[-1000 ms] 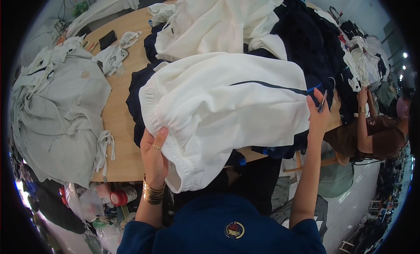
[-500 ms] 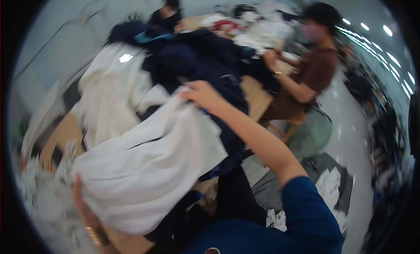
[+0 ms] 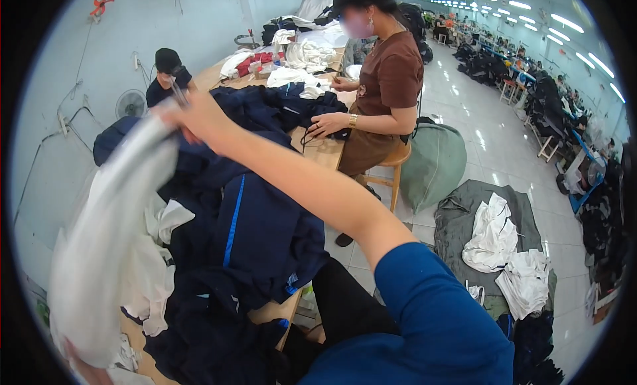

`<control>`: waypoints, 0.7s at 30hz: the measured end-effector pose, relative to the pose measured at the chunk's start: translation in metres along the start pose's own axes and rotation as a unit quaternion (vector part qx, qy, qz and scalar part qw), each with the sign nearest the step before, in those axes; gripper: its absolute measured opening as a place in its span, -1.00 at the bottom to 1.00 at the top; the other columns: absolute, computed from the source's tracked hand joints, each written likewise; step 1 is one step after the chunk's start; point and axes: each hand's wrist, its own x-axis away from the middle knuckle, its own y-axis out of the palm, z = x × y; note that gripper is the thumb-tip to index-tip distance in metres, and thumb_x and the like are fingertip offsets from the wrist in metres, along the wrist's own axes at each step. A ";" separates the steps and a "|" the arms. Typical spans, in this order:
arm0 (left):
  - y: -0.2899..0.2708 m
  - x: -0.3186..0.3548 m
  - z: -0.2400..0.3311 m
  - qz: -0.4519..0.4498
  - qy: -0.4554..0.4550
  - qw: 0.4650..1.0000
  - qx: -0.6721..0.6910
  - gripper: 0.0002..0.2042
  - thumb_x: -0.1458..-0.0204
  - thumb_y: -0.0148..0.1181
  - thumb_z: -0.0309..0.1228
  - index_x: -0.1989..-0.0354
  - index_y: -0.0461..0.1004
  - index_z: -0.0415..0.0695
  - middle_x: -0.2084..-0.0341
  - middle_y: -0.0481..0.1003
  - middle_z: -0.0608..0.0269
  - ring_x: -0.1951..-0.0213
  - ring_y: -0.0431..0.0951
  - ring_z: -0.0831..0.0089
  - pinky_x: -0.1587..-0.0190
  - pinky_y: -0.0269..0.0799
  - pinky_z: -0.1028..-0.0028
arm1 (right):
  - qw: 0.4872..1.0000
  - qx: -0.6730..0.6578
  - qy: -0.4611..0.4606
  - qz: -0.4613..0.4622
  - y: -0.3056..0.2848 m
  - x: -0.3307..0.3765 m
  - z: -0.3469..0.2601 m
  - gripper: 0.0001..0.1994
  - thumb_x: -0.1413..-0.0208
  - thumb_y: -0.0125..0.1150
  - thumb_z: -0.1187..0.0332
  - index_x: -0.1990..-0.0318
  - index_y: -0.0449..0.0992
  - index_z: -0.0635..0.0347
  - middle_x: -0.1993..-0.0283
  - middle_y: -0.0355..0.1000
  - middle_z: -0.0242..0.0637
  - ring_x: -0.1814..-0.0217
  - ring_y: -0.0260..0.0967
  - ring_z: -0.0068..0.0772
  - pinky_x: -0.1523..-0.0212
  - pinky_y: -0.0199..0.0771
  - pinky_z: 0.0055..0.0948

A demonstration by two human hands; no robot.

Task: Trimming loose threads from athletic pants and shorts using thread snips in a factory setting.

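Note:
My right hand (image 3: 189, 116) is stretched far out to the upper left and grips one end of a white garment (image 3: 109, 239), with a small metal tool sticking up from the fingers. The garment hangs blurred from that hand down to the lower left, where my left hand (image 3: 83, 368) holds its other end at the frame's edge. Under it lies a heap of navy garments with a blue stripe (image 3: 245, 239) on the wooden table (image 3: 325, 153).
A person in a brown top (image 3: 388, 86) sits on a stool at the table's right side, handling dark cloth. Another person in black (image 3: 166, 73) sits at the far left. White garments (image 3: 494, 235) lie on a grey sheet on the floor. A green sack (image 3: 434, 162) stands nearby.
My view has swung from looking down at the table to looking along it. My right hand carried the white garment up and to the left; the garment now hangs stretched between both hands.

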 end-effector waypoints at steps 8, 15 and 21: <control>0.144 0.207 0.211 -0.078 -0.287 0.884 0.359 -0.63 -0.02 0.05 -0.43 0.01 0.31 -0.37 0.13 0.37 -0.02 0.13 0.38 0.26 0.14 0.31 0.32 | 0.927 0.130 0.336 -0.107 -0.094 0.180 0.097 -0.81 0.11 0.28 0.30 0.46 0.47 0.23 0.70 0.25 -0.48 0.80 0.03 -0.72 0.77 -0.02 -0.65; 0.102 0.230 0.249 -0.156 -0.245 0.937 0.196 -0.61 -0.10 -0.02 -0.42 -0.05 0.23 -0.43 -0.07 0.24 -0.06 -0.04 0.27 0.20 -0.10 0.11 0.33 | 0.969 0.022 0.246 -0.005 -0.081 0.181 0.049 -0.76 -0.02 0.21 0.21 0.37 0.46 0.23 0.60 0.26 -0.52 0.73 0.03 -0.78 0.71 -0.03 -0.72; 0.134 0.300 0.195 -0.281 -0.340 0.890 0.118 -0.40 0.14 0.22 -0.43 -0.10 0.14 -0.34 -0.02 0.28 -0.02 -0.09 0.24 0.27 -0.17 0.07 0.41 | 0.899 0.206 0.383 -0.041 -0.090 0.244 0.095 -0.80 0.04 0.20 0.28 0.40 0.50 0.26 0.56 0.35 -0.45 0.55 0.19 -0.70 0.55 0.18 -0.60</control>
